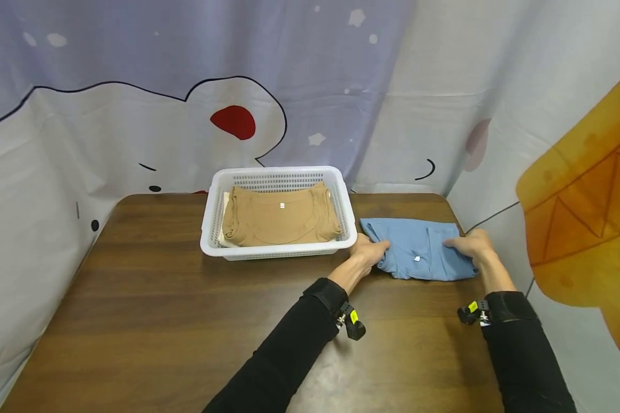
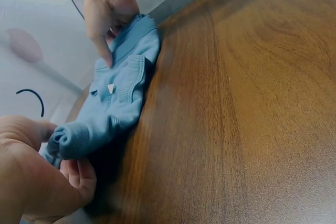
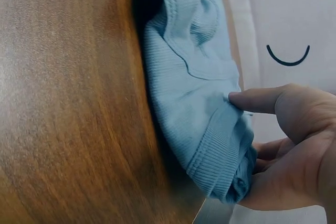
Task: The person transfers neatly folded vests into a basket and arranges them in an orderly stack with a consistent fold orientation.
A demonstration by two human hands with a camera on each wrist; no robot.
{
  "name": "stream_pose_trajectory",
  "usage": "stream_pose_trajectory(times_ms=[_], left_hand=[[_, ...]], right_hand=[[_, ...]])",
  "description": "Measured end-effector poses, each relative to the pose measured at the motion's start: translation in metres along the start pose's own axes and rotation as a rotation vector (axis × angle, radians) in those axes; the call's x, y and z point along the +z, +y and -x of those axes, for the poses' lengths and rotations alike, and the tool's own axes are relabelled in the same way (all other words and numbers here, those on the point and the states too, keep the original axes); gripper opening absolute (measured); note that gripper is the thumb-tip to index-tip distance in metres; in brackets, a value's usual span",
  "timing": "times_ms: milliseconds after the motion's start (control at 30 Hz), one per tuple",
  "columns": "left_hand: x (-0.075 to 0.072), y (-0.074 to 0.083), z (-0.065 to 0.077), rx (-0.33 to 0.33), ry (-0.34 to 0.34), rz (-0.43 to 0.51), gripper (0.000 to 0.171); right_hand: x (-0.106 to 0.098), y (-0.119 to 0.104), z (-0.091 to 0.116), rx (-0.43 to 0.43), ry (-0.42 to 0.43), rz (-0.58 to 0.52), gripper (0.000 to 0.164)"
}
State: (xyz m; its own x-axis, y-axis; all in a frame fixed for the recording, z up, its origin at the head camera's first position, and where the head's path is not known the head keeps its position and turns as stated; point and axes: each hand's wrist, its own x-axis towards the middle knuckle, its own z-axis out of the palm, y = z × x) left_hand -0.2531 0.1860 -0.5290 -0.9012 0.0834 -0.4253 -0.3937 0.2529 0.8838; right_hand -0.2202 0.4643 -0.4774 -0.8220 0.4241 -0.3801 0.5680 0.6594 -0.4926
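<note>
A folded light-blue knit garment (image 1: 418, 246) with ribbed edges and a small white tag is held between both hands, over the right part of the wooden table. My left hand (image 1: 369, 250) grips its left end, thumb on top and fingers underneath, as the left wrist view shows. At the opposite end my right hand (image 1: 472, 245) pinches the fabric, the thumb on the upper face and the fingers below. In the right wrist view the garment's near edge (image 3: 173, 129) stands over a dark shadow on the wood. Close beside the left hand is a white basket (image 1: 279, 250).
Inside the basket lies a folded tan garment (image 1: 279, 215) on top of a cream one (image 1: 226, 238). The brown wooden table (image 1: 160, 321) reaches back to a printed curtain (image 1: 310, 69), which also hangs along the right side, near the right hand.
</note>
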Motion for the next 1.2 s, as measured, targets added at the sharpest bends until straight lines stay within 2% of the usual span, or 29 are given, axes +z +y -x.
stream_pose_trajectory(times_ms=[67,133,200,267,300,367,433,567,667,800,833,1000,1200], left_hand=[[-0.001,0.001,0.003,0.012,0.001,0.018,0.028],[0.003,-0.005,-0.003,0.026,0.0,0.031,0.024],[0.009,-0.013,-0.013,0.045,-0.003,0.034,0.027],[0.017,-0.023,-0.025,0.072,0.001,0.022,0.028],[0.016,-0.022,-0.024,0.078,-0.009,0.029,0.029],[0.02,-0.026,-0.025,0.125,0.0,0.004,0.029],[0.015,-0.019,-0.012,0.146,-0.006,0.002,0.027],[0.002,0.002,0.024,0.188,-0.01,-0.008,0.019],[0.003,0.008,0.035,0.215,0.004,-0.042,0.016],[0.001,0.017,0.048,0.237,0.01,-0.074,0.016],[-0.007,0.026,0.06,0.225,-0.004,-0.064,0.013],[-0.01,0.035,0.072,0.259,0.011,-0.102,0.015],[-0.019,0.043,0.078,0.311,0.009,-0.138,0.017]], right_hand=[[-0.003,0.001,0.0,0.013,-0.035,-0.026,0.094],[-0.007,0.003,0.0,0.016,-0.063,-0.043,0.093],[-0.009,0.004,0.0,0.014,-0.072,-0.06,0.077],[-0.01,0.005,0.001,-0.008,-0.064,-0.068,0.052],[-0.01,0.006,0.001,-0.028,-0.053,-0.064,0.044],[-0.011,0.007,0.002,-0.063,-0.037,-0.054,0.047],[-0.012,0.008,0.004,-0.099,-0.026,-0.037,0.05],[-0.017,0.009,0.011,-0.157,-0.006,-0.008,0.039],[-0.02,0.008,0.016,-0.201,0.013,0.014,0.035],[-0.024,0.005,0.023,-0.246,0.028,0.031,0.038],[-0.026,0.005,0.025,-0.253,0.032,0.036,0.038],[-0.033,0.005,0.034,-0.265,0.045,0.04,0.043],[-0.04,0.003,0.043,-0.283,0.043,0.061,0.054]])
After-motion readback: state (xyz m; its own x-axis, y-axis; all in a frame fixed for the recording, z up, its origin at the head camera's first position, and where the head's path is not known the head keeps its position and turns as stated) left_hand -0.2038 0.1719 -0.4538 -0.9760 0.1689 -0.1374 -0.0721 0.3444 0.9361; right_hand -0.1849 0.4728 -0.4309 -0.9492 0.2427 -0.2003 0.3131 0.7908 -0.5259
